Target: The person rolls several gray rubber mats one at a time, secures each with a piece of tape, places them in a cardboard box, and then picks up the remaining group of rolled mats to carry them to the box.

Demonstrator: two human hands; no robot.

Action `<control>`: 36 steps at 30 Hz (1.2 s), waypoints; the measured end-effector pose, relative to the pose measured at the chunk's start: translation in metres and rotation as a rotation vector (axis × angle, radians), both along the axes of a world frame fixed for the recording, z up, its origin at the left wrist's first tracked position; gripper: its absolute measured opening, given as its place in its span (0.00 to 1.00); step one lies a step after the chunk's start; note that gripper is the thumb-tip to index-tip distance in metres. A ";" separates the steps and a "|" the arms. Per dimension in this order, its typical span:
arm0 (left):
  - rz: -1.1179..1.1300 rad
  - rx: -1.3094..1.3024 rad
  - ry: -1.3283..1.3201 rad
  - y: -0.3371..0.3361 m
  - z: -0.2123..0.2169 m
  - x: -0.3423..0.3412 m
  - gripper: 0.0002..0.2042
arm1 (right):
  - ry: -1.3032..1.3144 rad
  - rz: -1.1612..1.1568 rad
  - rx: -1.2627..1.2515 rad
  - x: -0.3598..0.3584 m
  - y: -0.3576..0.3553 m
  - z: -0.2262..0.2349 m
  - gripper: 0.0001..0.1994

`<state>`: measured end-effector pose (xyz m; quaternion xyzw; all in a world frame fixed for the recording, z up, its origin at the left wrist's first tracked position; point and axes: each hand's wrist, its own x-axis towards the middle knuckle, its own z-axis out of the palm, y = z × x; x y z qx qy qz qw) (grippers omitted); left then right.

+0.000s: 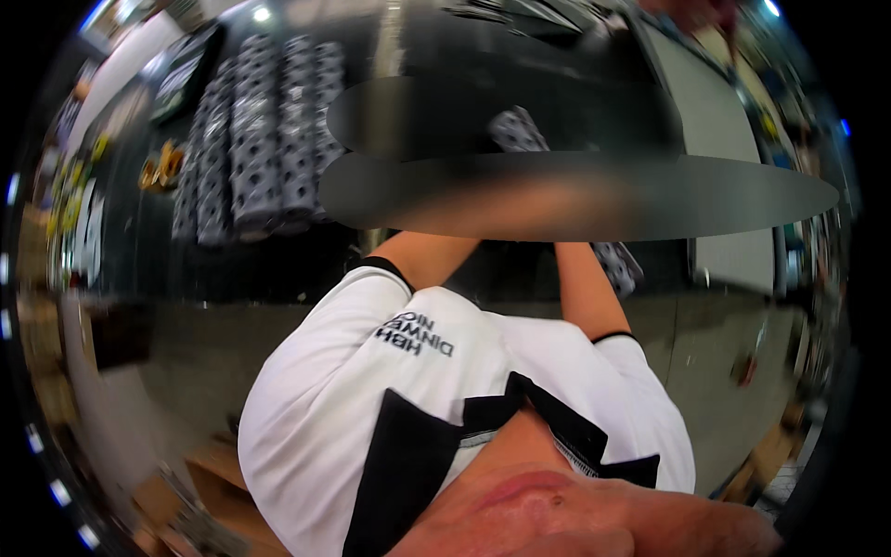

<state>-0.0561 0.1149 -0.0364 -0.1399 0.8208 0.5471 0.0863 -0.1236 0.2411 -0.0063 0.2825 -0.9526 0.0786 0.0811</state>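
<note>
My left forearm (429,256) and my right forearm (587,286) reach forward over the dark table. A wide blurred patch covers both hands, so their fingers and anything in them are hidden. Beyond the patch shows the end of a grey roll with dark spots (518,130). A similar spotted end (618,266) comes out on the near side, just right of my right forearm. These look like two ends of one roll passing under the blur, close to my hands. Whether either hand touches it, I cannot tell.
Several spotted rolls in clear wrap (255,139) lie side by side on the table's left. Orange-handled scissors (163,167) rest left of them. A pale strip (729,158) runs along the right side. Dark flat sheets (520,11) lie at the far edge.
</note>
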 end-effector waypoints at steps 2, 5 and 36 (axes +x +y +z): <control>-0.233 -0.100 0.053 -0.005 0.037 0.030 0.08 | -0.181 -0.033 0.076 -0.016 -0.001 0.017 0.36; -0.500 -0.322 0.215 -0.006 0.089 0.117 0.07 | -0.269 0.042 0.073 -0.094 0.024 -0.013 0.35; 1.596 -0.456 -0.428 0.078 -0.028 0.682 0.23 | -1.519 0.206 -0.216 0.087 -0.312 -0.041 0.31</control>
